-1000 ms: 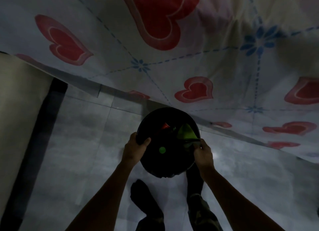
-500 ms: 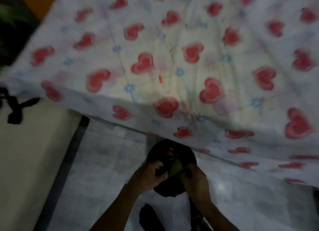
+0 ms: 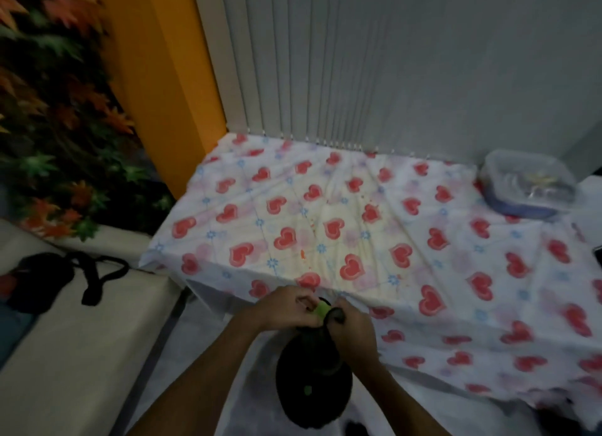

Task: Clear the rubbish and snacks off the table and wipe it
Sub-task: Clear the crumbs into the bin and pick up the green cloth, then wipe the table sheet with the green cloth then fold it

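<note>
A black rubbish bag hangs in front of me below the table's near edge. My left hand and my right hand both pinch its gathered mouth together. A green wrapper pokes out between my fingers, and a green spot shows through the bag's side. The table carries a white cloth printed with red hearts; small orange crumbs and stains lie near its middle.
A lidded clear plastic container stands at the table's far right corner. A dark phone edge shows at the right border. A cream sofa with a black strapped bag is at left. Vertical blinds back the table.
The view has risen from the floor under the cloth to the tabletop. The open bag has been lifted and its mouth gathered shut between both hands.
</note>
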{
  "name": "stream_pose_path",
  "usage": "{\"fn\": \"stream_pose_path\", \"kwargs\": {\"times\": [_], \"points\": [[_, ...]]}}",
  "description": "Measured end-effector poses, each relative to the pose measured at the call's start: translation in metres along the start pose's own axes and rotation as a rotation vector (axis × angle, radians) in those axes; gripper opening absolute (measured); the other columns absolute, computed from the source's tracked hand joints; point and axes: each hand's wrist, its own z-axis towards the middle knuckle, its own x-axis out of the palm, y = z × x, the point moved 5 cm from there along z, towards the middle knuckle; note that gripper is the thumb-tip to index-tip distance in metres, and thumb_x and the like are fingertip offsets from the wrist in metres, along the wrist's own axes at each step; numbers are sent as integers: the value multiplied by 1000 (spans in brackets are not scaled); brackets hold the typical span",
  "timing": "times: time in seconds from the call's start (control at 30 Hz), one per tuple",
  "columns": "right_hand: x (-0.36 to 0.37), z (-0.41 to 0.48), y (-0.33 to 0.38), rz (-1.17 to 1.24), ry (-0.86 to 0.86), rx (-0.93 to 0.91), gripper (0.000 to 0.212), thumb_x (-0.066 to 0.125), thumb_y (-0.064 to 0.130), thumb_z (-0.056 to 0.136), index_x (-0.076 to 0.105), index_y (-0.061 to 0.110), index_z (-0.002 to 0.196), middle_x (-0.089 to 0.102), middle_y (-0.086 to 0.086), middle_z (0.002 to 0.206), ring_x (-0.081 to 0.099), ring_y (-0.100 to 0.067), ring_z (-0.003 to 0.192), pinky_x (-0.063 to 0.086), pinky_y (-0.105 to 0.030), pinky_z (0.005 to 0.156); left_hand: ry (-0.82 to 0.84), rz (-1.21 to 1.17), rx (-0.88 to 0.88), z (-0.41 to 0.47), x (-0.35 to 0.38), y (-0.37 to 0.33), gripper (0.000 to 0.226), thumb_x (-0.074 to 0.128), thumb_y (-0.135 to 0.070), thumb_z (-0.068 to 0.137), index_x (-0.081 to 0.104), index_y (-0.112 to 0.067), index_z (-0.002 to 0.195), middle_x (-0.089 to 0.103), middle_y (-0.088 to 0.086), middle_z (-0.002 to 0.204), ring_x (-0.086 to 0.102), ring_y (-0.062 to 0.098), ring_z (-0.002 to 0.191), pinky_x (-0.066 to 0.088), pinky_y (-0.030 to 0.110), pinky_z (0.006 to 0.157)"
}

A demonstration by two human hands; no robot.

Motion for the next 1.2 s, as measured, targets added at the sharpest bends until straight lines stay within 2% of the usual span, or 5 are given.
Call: {"fn": "stream_pose_path", "kwargs": {"times": [0.17, 0.33, 0.57, 0.8, 1.2], "points": [[-54, 16, 69, 29, -29, -64, 6, 56, 28, 77, 52, 24, 77, 62, 5, 69, 60, -15, 65, 49, -35, 60, -36, 30, 132, -26, -52, -66, 61, 90, -52, 68, 65, -40, 121, 71, -15, 114, 67, -1, 102, 57, 24, 90], [-105, 23, 135, 265, 31, -211, 17, 67, 26, 87, 54, 23, 76, 57, 4, 68, 56, -10, 65, 44, -24, 64, -171, 136, 267, -48, -103, -124, 25, 62, -23, 95, 71, -36, 115, 72, -5, 103, 69, 13, 91, 59, 37, 86], [-169, 12, 176, 376, 381, -241, 19, 73, 34, 90, 60, 23, 81, 59, 8, 78, 59, -6, 75, 46, -20, 68, -347, 192, 363, -74, -166, -185, 27, 47, -19, 105, 71, -25, 95, 68, -9, 86, 63, 11, 77, 50, 23, 70], [-192, 38, 149, 154, 454, -117, 29, 73, 39, 87, 74, 17, 106, 75, -1, 102, 72, -16, 97, 56, -38, 94, -351, 242, 364, -54, -202, -170, 26, 45, -18, 106, 68, -31, 104, 69, -9, 106, 65, 14, 96, 57, 27, 74], [-181, 170, 125, 13, 401, -164, 29, 72, 41, 88, 63, 14, 92, 69, 2, 86, 68, -15, 81, 55, -29, 74, -420, 101, 196, 0, -279, -75, 13, 70, -22, 95, 79, -23, 104, 75, -10, 103, 67, 9, 100, 56, 35, 91]]}}
